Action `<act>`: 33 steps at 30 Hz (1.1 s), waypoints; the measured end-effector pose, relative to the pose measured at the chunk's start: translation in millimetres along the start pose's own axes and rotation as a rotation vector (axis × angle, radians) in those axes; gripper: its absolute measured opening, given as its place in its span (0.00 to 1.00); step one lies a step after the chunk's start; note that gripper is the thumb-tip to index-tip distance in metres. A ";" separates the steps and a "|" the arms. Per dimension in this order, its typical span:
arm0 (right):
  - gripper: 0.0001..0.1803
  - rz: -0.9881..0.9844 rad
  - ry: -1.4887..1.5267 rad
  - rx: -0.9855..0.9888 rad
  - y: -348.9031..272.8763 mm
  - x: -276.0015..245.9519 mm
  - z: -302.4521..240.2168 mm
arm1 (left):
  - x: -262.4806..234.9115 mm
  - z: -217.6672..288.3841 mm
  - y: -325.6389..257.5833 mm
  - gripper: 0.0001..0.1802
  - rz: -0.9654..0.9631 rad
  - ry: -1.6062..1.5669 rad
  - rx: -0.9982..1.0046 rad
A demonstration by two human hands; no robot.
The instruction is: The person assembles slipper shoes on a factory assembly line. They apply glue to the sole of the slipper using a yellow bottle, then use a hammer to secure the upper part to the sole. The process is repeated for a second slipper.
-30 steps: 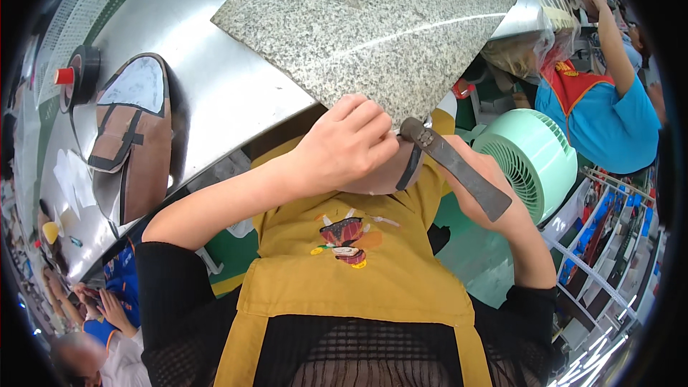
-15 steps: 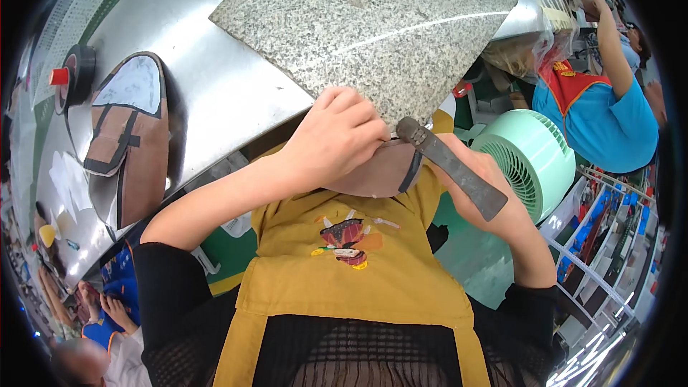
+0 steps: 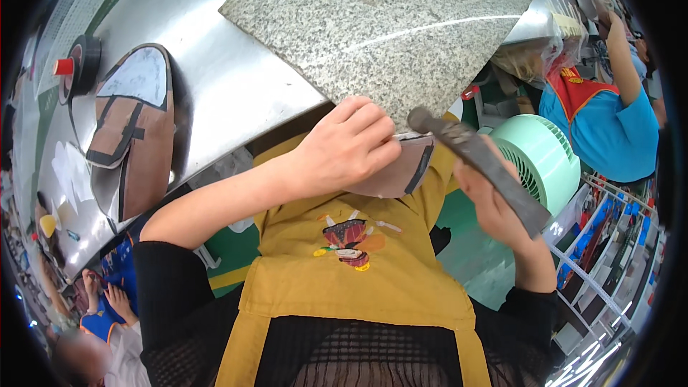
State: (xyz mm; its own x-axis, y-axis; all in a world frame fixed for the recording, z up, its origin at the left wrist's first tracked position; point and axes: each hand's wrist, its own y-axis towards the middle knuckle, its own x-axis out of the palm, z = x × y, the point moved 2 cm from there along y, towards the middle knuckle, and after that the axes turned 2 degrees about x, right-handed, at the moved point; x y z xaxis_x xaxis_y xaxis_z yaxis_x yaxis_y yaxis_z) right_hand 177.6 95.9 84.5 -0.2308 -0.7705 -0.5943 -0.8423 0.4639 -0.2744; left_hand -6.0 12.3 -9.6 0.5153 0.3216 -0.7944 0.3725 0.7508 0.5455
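My left hand point(image 3: 347, 145) is closed, its fingers pinching the edge of a brown shoe-upper piece point(image 3: 393, 172) at the near corner of a speckled stone slab point(image 3: 380, 36). A black strip runs along the right side of this piece, and its lower part hangs over my yellow apron point(image 3: 351, 279). In my right hand point(image 3: 489, 204) is a dark metal hammer point(image 3: 494, 172), fingers wrapped round it. The hammer's round face is raised just right of the left fingertips, apart from the piece.
On the metal table point(image 3: 193, 50) at left lie brown shoe uppers point(image 3: 147, 158) with black trim and a black tape roll point(image 3: 87, 64). A mint-green fan point(image 3: 537, 154) and a wire rack point(image 3: 602, 272) stand at right. Co-workers sit at the far right point(image 3: 602, 129) and lower left point(image 3: 111, 347).
My right hand and the hammer have moved right and a little down, away from the left fingers. My left hand and the shoe-upper piece have shifted slightly right.
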 end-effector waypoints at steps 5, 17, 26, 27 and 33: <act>0.15 -0.019 0.004 0.040 1.0 12.9 9.8 | 2.6 -4.6 3.6 0.09 -0.018 -0.143 -0.162; 0.10 0.090 -0.017 -0.017 -8.6 7.8 24.8 | 7.6 -0.5 13.2 0.09 0.010 -0.156 -0.287; 0.14 0.071 0.091 0.009 -8.4 3.5 16.7 | -3.4 -1.6 4.1 0.12 -0.057 -0.033 -0.033; 0.16 0.049 0.066 0.016 -7.5 3.5 15.0 | -3.3 -0.7 4.2 0.13 -0.046 -0.011 -0.021; 0.20 -0.016 0.023 0.023 -2.0 4.4 13.4 | -0.2 -0.2 0.4 0.13 0.004 0.013 -0.059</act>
State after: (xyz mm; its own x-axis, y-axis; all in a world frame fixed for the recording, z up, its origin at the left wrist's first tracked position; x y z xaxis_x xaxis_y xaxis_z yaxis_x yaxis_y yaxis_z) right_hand 184.8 97.4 72.3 -0.2284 -0.7878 -0.5721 -0.8346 0.4610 -0.3016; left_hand -6.2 12.7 -9.3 0.5067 0.3319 -0.7957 0.3239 0.7821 0.5324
